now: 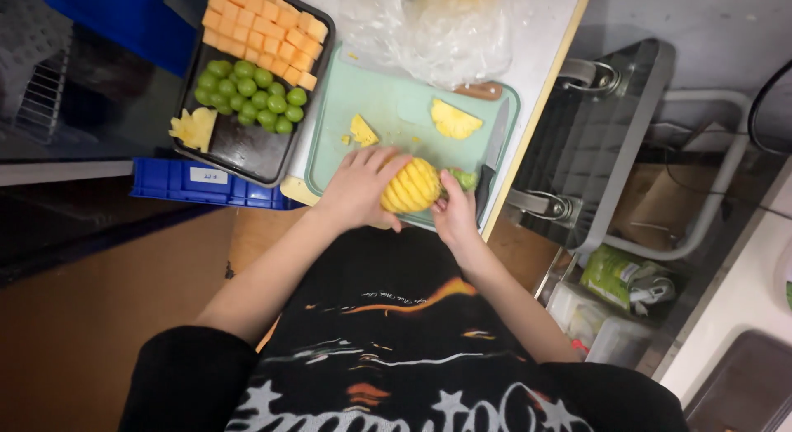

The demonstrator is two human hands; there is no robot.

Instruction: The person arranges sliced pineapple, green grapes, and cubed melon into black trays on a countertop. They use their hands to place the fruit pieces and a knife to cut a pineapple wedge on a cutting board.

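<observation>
A peeled yellow pineapple [412,185] with spiral grooves lies on a pale green cutting board [388,102]. My left hand [360,186] wraps its left side. At the pineapple's leafy green end, my right hand [454,212] grips it. Two cut pineapple pieces lie farther back on the board: a small wedge [363,131] and a larger slice [454,118]. A dark-bladed knife [492,155] rests along the board's right edge, just right of my right hand.
A black tray [247,147] at the left holds orange melon cubes [264,26], green grapes [252,94] and pineapple bits [194,128]. Crumpled clear plastic [437,32] lies behind the board. A blue crate [206,184] sits lower left; a metal cart [594,143] stands right of the table edge.
</observation>
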